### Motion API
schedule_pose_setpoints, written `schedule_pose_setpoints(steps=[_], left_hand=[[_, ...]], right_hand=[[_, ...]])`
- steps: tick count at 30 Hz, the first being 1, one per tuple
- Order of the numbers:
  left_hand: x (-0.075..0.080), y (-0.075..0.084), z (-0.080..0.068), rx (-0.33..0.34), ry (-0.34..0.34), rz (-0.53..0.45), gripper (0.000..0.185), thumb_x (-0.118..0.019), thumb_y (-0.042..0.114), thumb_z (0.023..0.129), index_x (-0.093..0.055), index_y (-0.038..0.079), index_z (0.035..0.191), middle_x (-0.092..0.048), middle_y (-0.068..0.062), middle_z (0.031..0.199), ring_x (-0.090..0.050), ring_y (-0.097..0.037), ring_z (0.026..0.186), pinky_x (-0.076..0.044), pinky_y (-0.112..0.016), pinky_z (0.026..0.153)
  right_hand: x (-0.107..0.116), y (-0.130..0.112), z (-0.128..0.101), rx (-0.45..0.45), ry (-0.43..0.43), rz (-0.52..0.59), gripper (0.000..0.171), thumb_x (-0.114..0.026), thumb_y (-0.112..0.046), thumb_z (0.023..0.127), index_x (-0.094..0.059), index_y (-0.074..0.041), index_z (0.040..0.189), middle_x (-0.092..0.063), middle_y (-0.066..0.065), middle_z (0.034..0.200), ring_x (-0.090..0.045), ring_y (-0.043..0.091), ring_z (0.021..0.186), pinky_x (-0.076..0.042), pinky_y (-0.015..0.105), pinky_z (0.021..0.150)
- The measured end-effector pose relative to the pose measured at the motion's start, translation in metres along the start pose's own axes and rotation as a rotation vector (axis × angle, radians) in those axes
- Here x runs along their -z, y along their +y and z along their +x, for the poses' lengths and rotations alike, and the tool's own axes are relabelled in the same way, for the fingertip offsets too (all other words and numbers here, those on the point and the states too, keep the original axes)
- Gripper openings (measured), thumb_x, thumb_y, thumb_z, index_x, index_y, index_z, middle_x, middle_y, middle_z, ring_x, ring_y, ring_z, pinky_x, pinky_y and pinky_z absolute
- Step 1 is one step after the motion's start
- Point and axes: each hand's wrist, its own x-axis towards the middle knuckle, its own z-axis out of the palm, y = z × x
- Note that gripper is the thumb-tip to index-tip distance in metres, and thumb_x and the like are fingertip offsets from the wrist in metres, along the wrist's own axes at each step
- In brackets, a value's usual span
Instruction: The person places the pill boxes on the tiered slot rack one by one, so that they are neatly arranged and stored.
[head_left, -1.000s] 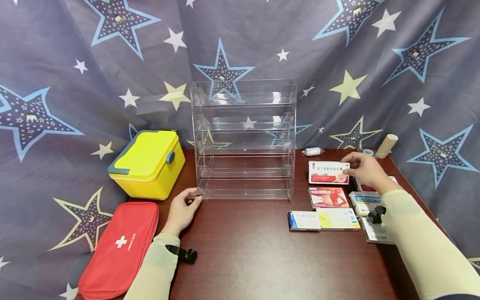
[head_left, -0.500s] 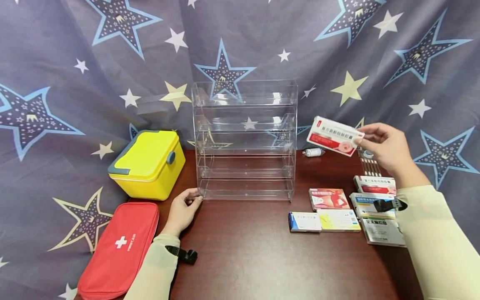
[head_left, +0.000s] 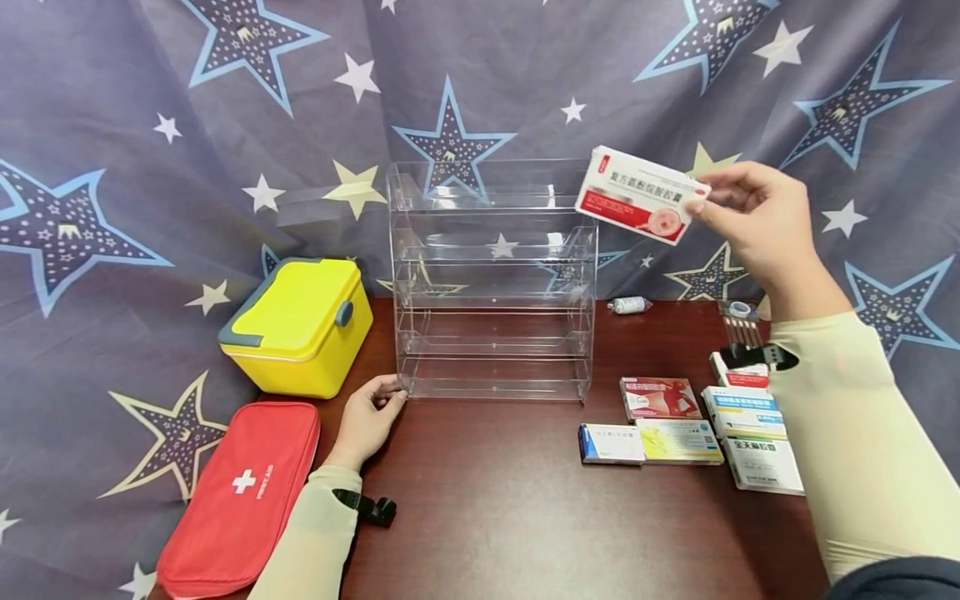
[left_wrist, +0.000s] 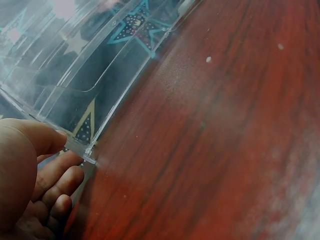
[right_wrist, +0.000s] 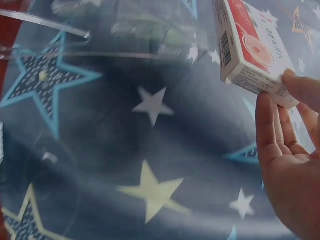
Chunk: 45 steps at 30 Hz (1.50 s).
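**White-and-red capsule box aloft at the clear tiered rack!**

Right hand has it by the right end, thumb and fingers pinching, box tilted, overlapping the rack's upper right corner; contact unclear! Left hand: thumb and fingers pinch the rack's lower left corner. Red first-aid pouch near left, medicine boxes on the table, right.

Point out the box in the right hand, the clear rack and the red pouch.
Box [head_left: 641, 197], head view: middle of its printed face.
Clear rack [head_left: 492, 301], head view: a middle shelf's front lip.
Red pouch [head_left: 240, 502], head view: its top.
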Motion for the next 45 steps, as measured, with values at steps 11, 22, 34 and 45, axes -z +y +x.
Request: schedule_pose_setpoints(steps=[11, 22, 34, 45], left_hand=[[0.001, -0.003, 0.001, -0.007, -0.006, -0.010, 0.025, -0.074, 0.011, 0.099, -0.072, 0.004, 0.123, -0.076, -0.010, 0.111, -0.069, -0.023, 0.102, -0.049, -0.026, 0.087], [0.004, -0.002, 0.002, -0.004, -0.015, -0.016, 0.024, -0.073, 0.012, 0.099, -0.072, 0.005, 0.123, -0.076, -0.008, 0.112, -0.069, -0.021, 0.102, -0.049, -0.028, 0.088], [0.005, -0.002, 0.001, -0.013, -0.015, -0.007, 0.024, -0.074, 0.012, 0.099, -0.073, 0.007, 0.122, -0.076, -0.006, 0.112, -0.068, -0.020, 0.101, -0.049, -0.027, 0.088], [0.003, -0.003, 0.001, -0.015, -0.016, -0.008, 0.024, -0.074, 0.011, 0.098, -0.073, 0.005, 0.122, -0.076, -0.009, 0.112, -0.069, -0.020, 0.100, -0.050, -0.031, 0.088]], right_hand=[[-0.067, 0.000, 0.047, -0.039, -0.037, -0.114, 0.030, -0.085, 0.003, 0.084, -0.077, 0.000, 0.113, -0.077, 0.001, 0.090, -0.073, 0.008, 0.081, -0.054, 0.017, 0.068], [-0.129, 0.007, 0.078, -0.032, 0.008, -0.230, 0.025, -0.087, -0.006, 0.085, -0.079, -0.007, 0.109, -0.075, 0.000, 0.092, -0.069, 0.009, 0.085, -0.049, 0.022, 0.072], [-0.186, 0.016, 0.100, -0.109, 0.032, -0.296, 0.021, -0.083, -0.005, 0.089, -0.079, -0.009, 0.109, -0.076, 0.003, 0.098, -0.070, 0.010, 0.089, -0.051, 0.022, 0.074], [-0.226, 0.022, 0.100, -0.178, 0.013, -0.370, 0.018, -0.081, -0.008, 0.092, -0.079, -0.011, 0.109, -0.076, 0.004, 0.102, -0.070, 0.010, 0.093, -0.053, 0.023, 0.084]])
